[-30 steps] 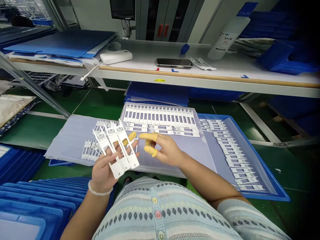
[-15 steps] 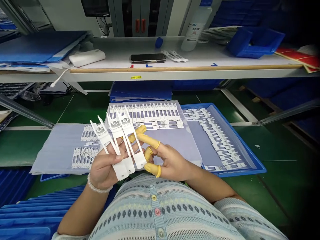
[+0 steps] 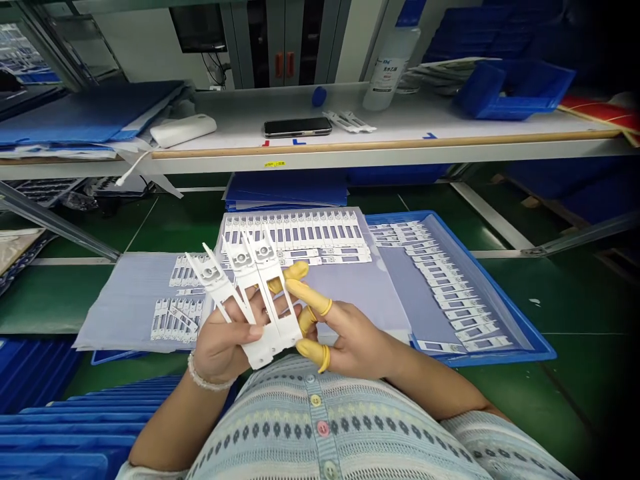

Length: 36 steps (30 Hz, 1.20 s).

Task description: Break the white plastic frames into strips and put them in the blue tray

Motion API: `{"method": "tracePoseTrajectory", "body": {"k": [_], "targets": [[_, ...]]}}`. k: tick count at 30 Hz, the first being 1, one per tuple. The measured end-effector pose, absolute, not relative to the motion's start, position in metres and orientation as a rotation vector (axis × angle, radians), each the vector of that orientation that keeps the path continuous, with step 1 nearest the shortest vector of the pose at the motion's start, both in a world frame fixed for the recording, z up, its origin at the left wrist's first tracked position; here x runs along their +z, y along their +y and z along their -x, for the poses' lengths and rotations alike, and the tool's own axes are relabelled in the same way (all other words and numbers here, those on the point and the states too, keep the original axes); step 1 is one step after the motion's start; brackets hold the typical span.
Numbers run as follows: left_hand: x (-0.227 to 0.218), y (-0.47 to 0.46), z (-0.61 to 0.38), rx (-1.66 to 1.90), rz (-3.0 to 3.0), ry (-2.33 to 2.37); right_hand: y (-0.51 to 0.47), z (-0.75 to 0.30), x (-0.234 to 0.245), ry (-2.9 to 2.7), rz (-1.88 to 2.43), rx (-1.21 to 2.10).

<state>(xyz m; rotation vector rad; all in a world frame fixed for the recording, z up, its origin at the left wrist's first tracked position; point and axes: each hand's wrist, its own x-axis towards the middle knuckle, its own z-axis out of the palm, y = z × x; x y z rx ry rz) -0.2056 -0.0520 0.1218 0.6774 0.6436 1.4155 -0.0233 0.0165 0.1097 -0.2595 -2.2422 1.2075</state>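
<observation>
The left grip is closed, thumb in front, on three fanned, slotted white plastic frames; the right grip, half curled in yellow finger cots, meets the rightmost's edge, whether pinching I cannot tell. They look light and stiff, probably fragile at the far prongs, best held by the solid near ends. Right lies one shallow blue plastic tray; far, on the white desk, two white pieces.

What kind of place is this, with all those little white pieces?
It looks like a factory workshop, probably. There are rows of matching white parts, a pile of blue trays, and yellow finger covers on the right hand.
</observation>
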Motion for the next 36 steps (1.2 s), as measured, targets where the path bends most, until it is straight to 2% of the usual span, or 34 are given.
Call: {"method": "tracePoseTrajectory", "body": {"k": [8,14,23,29,33,36], "targets": [[0.12,-0.051,0.215,1.415,-0.654,0.571,0.022,0.034,0.11,-2.198,0.254,0.676],[0.118,-0.049,0.22,1.438,-0.534,0.664,0.024,0.051,0.119,-2.513,0.184,0.418],[0.109,-0.054,0.232,1.334,-0.527,0.568,0.021,0.061,0.12,-2.702,0.173,0.394],[0.096,-0.052,0.24,1.369,-0.515,0.741,0.026,0.074,0.106,-2.806,0.209,0.427],[0.072,-0.063,0.264,1.503,-0.576,1.024,0.034,0.076,0.07,-2.797,0.437,0.577],[0.041,-0.082,0.29,1.478,-0.82,1.587,0.034,0.08,0.034,-2.844,0.67,0.706]]}}
